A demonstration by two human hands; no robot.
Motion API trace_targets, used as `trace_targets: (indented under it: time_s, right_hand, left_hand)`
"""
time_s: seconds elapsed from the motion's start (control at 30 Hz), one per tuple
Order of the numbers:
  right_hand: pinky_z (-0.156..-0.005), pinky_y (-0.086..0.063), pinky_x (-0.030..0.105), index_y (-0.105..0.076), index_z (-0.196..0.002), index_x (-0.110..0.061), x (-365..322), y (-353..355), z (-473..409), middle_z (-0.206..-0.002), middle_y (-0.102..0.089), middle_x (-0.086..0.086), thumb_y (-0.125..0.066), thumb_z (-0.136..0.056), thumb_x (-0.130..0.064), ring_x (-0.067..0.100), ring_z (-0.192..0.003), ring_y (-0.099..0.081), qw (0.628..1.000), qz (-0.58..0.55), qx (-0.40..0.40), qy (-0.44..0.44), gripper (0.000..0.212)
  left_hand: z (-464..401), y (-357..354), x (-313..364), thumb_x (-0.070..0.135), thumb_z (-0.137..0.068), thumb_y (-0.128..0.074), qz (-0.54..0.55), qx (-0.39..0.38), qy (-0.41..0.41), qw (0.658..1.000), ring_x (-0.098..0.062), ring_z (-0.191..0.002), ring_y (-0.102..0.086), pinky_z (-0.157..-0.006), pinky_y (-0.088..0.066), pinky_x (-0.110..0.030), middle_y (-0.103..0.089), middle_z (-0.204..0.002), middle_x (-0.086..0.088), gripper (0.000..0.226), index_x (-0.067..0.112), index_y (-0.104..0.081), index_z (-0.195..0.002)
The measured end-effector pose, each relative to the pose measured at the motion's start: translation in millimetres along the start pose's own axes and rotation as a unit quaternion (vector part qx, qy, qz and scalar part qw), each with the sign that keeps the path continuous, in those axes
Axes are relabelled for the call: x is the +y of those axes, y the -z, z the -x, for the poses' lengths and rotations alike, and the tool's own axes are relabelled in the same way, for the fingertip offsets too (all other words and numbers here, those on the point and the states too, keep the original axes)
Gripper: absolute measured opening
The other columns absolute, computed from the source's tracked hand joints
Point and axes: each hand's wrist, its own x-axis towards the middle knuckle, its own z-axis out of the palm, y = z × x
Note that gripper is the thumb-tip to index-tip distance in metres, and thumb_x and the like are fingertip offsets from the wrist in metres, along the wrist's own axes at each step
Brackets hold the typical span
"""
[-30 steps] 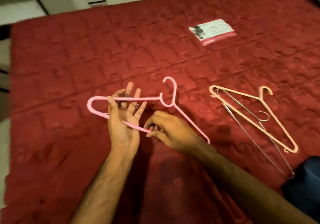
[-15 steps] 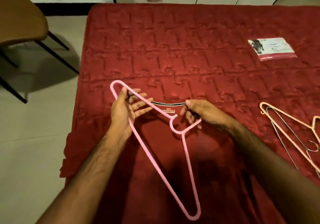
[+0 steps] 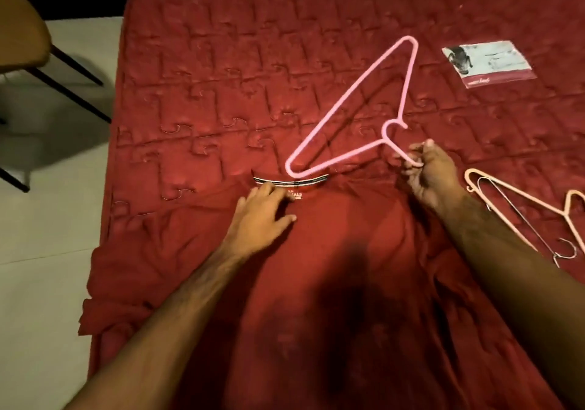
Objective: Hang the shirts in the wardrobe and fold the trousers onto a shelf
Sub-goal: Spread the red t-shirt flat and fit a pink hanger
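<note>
Head view. A red shirt [image 3: 332, 267] lies spread on the red quilted bed [image 3: 205, 61], collar away from the person, its striped neck tape and printed label visible at the neck opening. The right hand [image 3: 427, 172] pinches the pink hanger [image 3: 357, 115] by one arm of the frame close to the hook, fingers curled round the rod. The hanger is raised and tilted, with one rounded shoulder end down at the collar and the other end high over the bed. The left hand [image 3: 262, 213] rests flat on the shirt at the neck, fingers spread and straight, gripping nothing; fingertips touch the label area.

Assessment: the step in hand appears to be feeding the hanger into the neck. To do it well, the left hand should lift the collar edge open while the lower hanger end goes in first, then the frame is rotated to seat the second shoulder without stretching the neck.

Both forearms reach forward from the near edge. Two more hangers [image 3: 531, 216], one pale plastic and one wire, lie to the right.
</note>
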Motion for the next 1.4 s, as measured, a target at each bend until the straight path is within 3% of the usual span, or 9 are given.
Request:
trace_targets:
  time_s: [0.13,0.3,0.47,0.63,0.83,1.0,1.13,1.27,1.4]
  right_hand:
    - [-0.036,-0.038,0.016,-0.053,-0.088,-0.012,3.5,-6.2,-16.7,-0.056,-0.066,0.011,-0.033,-0.108,-0.031,0.012,-0.039,-0.055,1.0,0.005,0.007,0.011,0.034]
    - [-0.036,-0.037,0.017,-0.057,-0.09,-0.01,-5.3,-31.7,-30.4,-0.051,-0.061,0.004,-0.035,-0.108,-0.026,0.007,-0.037,-0.047,0.996,0.058,-0.019,0.067,0.033]
    - [-0.033,-0.032,0.017,-0.058,-0.086,-0.014,-23.5,-50.8,-42.1,-0.045,-0.051,-0.008,-0.038,-0.108,-0.025,0.004,-0.036,-0.046,0.977,0.155,-0.023,0.142,0.032]
    - [-0.033,-0.032,0.015,-0.059,-0.085,-0.018,-26.0,-71.9,-52.7,-0.046,-0.056,-0.008,-0.042,-0.106,-0.024,0.002,-0.035,-0.046,0.946,0.256,-0.091,0.174,0.028]
    - [-0.038,-0.038,0.016,-0.061,-0.1,-0.014,-9.2,-126.9,-53.3,-0.064,-0.064,0.002,-0.044,-0.106,-0.015,0.005,-0.039,-0.05,0.855,0.385,-0.327,0.115,0.017]
    - [-0.039,-0.035,0.016,-0.059,-0.112,0.003,3.3,-149.2,-55.9,-0.064,-0.059,0.007,-0.043,-0.105,-0.01,0.003,-0.038,-0.045,0.77,0.467,-0.416,0.126,0.022]
    - [-0.043,-0.037,0.018,-0.064,-0.105,-0.004,0.5,-137.3,-63.9,-0.057,-0.062,-0.004,-0.05,-0.103,-0.012,0.002,-0.041,-0.046,0.661,0.573,-0.472,0.112,0.017]
    - [-0.043,-0.037,0.015,-0.061,-0.111,0.004,5.4,-130.9,-58.2,-0.069,-0.06,0.014,-0.049,-0.102,-0.008,0.003,-0.042,-0.045,0.685,0.537,-0.484,0.085,0.019]
    - [-0.045,-0.038,0.014,-0.063,-0.105,0.003,6.3,-127.1,-56.1,-0.066,-0.061,0.008,-0.052,-0.1,-0.003,0.001,-0.043,-0.049,0.643,0.577,-0.493,0.107,0.014]
  left_hand:
    - [-8.0,7.0,14.4,0.039,-0.084,-0.073,-0.045,0.019,-0.003,0.999,-0.019,-0.115,-0.057,-0.085,-0.033,-0.038,-0.062,-0.108,0.01,0.036,0.027,-0.057,-0.115]
    - [-6.5,20.3,10.2,0.033,-0.086,-0.074,0.008,0.032,-0.015,0.999,-0.022,-0.106,-0.062,-0.083,-0.046,-0.035,-0.063,-0.102,0.008,0.02,0.024,-0.064,-0.101]
    - [3.5,29.7,11.9,0.028,-0.086,-0.076,0.072,0.032,-0.022,0.997,-0.01,-0.069,-0.062,-0.065,-0.041,-0.03,-0.056,-0.056,0.027,0.017,0.028,-0.067,-0.1]
    - [2.9,30.6,4.4,0.015,-0.088,-0.074,0.179,0.036,-0.055,0.982,-0.004,-0.059,-0.065,-0.066,-0.055,-0.033,-0.067,-0.071,0.007,0.013,0.024,-0.065,-0.091]
    - [-2.8,24.1,10.6,0.016,-0.087,-0.075,0.196,0.081,-0.053,0.976,-0.008,-0.06,-0.064,-0.066,-0.053,-0.03,-0.066,-0.072,0.008,0.011,0.021,-0.066,-0.091]
    - [-0.8,20.7,8.4,0.016,-0.087,-0.075,0.183,0.108,-0.049,0.976,-0.015,-0.064,-0.065,-0.067,-0.053,-0.034,-0.067,-0.073,0.006,0.011,0.019,-0.065,-0.091]
    - [1.9,18.8,4.8,0.015,-0.087,-0.074,0.185,0.117,-0.048,0.975,-0.011,-0.065,-0.063,-0.067,-0.05,-0.028,-0.067,-0.075,0.005,0.01,0.016,-0.066,-0.092]
    - [5.5,18.8,5.6,0.013,-0.087,-0.074,0.175,0.138,-0.061,0.973,-0.007,-0.067,-0.057,-0.068,-0.043,-0.016,-0.067,-0.079,0.006,0.009,0.013,-0.066,-0.092]
    - [12.1,20.6,8.1,0.018,-0.088,-0.072,0.149,0.137,-0.069,0.977,-0.007,-0.073,-0.056,-0.071,-0.042,-0.022,-0.066,-0.089,0.011,0.011,0.015,-0.066,-0.096]
